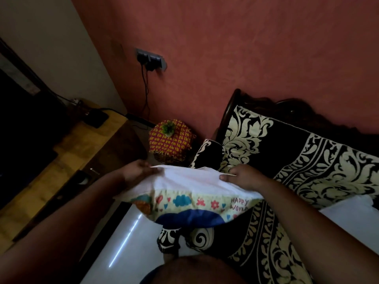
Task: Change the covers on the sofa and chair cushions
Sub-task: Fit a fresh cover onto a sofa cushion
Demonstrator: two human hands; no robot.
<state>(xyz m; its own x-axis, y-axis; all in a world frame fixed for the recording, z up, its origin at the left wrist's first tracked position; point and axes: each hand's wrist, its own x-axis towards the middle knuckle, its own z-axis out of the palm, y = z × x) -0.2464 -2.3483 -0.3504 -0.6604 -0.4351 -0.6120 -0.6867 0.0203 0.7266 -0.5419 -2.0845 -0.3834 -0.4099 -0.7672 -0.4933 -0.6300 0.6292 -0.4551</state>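
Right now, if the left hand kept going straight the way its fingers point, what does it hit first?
The left hand grips the white edge of the cushion, fingers pointing up and right in the picture. Past the cloth, the first thing in that line looks like the round red-and-yellow stool, though depth is unclear.

Cushion cover [190, 187] soft matt cloth; floor [131, 232] glossy tile; cabinet [67, 152] wood

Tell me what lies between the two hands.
In the head view, the cushion spans the stretch: its white fabric edge runs from the left hand to the right hand, both gripping it, with the printed cover below.
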